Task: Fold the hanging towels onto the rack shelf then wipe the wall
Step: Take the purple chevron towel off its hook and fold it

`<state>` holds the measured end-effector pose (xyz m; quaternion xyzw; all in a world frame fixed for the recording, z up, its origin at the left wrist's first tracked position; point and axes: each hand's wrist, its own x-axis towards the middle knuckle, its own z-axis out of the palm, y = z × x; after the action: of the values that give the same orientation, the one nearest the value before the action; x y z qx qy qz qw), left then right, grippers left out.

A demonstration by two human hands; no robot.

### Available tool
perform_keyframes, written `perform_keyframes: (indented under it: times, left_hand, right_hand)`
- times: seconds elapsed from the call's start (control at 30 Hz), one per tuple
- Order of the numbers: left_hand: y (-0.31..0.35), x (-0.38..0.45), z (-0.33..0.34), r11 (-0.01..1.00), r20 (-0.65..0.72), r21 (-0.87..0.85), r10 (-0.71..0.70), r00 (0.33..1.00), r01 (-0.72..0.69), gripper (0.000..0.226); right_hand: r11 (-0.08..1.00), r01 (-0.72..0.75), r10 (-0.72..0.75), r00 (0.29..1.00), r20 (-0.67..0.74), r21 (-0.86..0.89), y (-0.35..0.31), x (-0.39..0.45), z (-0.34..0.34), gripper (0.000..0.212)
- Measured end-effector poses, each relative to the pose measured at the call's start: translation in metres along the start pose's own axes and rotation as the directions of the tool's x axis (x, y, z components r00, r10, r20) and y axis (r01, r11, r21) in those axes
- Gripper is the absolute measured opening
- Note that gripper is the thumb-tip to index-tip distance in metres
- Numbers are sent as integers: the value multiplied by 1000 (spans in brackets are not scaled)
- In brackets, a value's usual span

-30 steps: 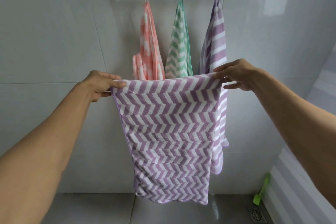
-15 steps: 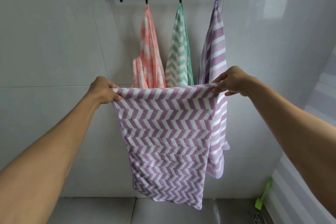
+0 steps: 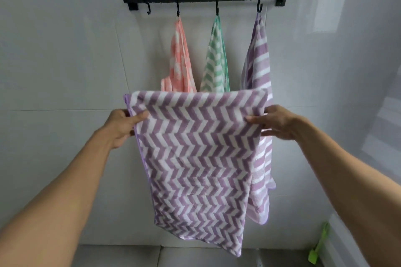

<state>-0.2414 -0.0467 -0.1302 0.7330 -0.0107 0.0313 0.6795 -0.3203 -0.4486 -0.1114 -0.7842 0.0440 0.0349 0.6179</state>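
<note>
I hold a purple-and-white zigzag towel point(image 3: 195, 158) spread in front of me. My left hand point(image 3: 123, 124) pinches its left edge and my right hand point(image 3: 274, 122) pinches its right edge, both a little below the top fold. Behind it a black wall rack point(image 3: 206, 0) carries hooks. From them hang a pink towel point(image 3: 180, 60), a green towel point(image 3: 216, 60) and a second purple striped towel point(image 3: 259, 60). The leftmost hook point(image 3: 148, 10) carries nothing. The rack's shelf is cut off at the top of the view.
The white tiled wall point(image 3: 60, 60) runs behind the rack and meets a side wall point(image 3: 358, 60) on the right. A grey floor point(image 3: 119, 256) lies below. A green-handled tool point(image 3: 318, 247) leans in the lower right corner.
The towel's top edge now stands above my hands, which grip lower on its sides. The view has tilted up, so the rack sits lower in frame.
</note>
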Motion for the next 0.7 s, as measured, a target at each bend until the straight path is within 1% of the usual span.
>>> perform_keyframes:
  times: [0.07,0.1,0.2,0.23,0.27,0.3,0.33,0.37,0.4,0.43,0.47,0.5,0.53,0.57,0.6,0.63,0.67,0.7]
  left_hand:
    - [-19,-5,6,998,-36,-32,-48,998,46,5]
    - [-23,-5,6,998,-38,-32,-62,997,61,7]
    - [-1,11,-1,996,-54,-79,-42,998,38,10]
    - [13,16,-4,992,-44,-128,-24,999,18,13]
    - [27,19,-7,982,-6,-187,5,1000,-6,20]
    - [37,19,-9,974,61,-223,50,997,-36,32]
    - [39,13,-10,978,145,-205,65,987,-34,49]
    - [31,5,-11,988,230,-156,45,972,-8,67]
    - [15,-6,-11,995,293,-99,0,956,30,84]
    - [-4,-15,-10,996,322,-45,-57,945,75,97]
    - [-20,-20,-8,993,310,-4,-108,944,115,104]
    - [-31,-20,-7,990,271,9,-135,953,138,106]
    - [-37,-16,-8,990,223,-11,-138,965,144,100]
    - [-36,-9,-11,988,185,-67,-127,975,141,86]
    - [-28,-6,-12,977,181,-160,-111,977,141,67]
    - [-21,-6,-13,962,243,-226,-94,965,151,55]
    - [-18,-9,-12,955,317,-247,-78,945,162,57]
    - [-22,-11,-12,962,379,-215,-75,923,167,70]
  right_hand:
    - [999,-19,20,999,-42,27,20,3,7,87]
    - [999,-25,27,998,-64,27,22,3,9,84]
    - [999,2,2,996,-87,50,-7,7,3,52]
    - [995,38,-29,994,-106,88,-21,9,-2,49]
    - [985,83,-66,992,-111,149,-32,12,-8,52]
    - [969,118,-101,991,-89,215,-39,13,-12,62]
    - [966,107,-103,994,-27,234,-40,10,-12,77]
    - [981,57,-63,998,26,184,-28,9,-10,92]
    - [994,-15,8,998,68,105,-8,4,-6,100]
    - [996,-81,76,990,115,41,13,0,1,99]
    - [993,-113,110,986,126,18,32,-3,5,91]
    - [993,-117,113,987,110,27,43,-4,8,86]
    - [993,-105,100,991,87,54,49,-3,10,87]
    - [989,-81,71,994,84,122,50,-1,9,89]
    - [973,-64,42,994,103,222,47,-1,8,86]
    - [949,-60,18,990,139,308,43,-2,8,79]
    - [938,-70,10,984,176,339,42,-3,9,79]
    - [945,-95,28,977,213,313,47,-5,9,86]
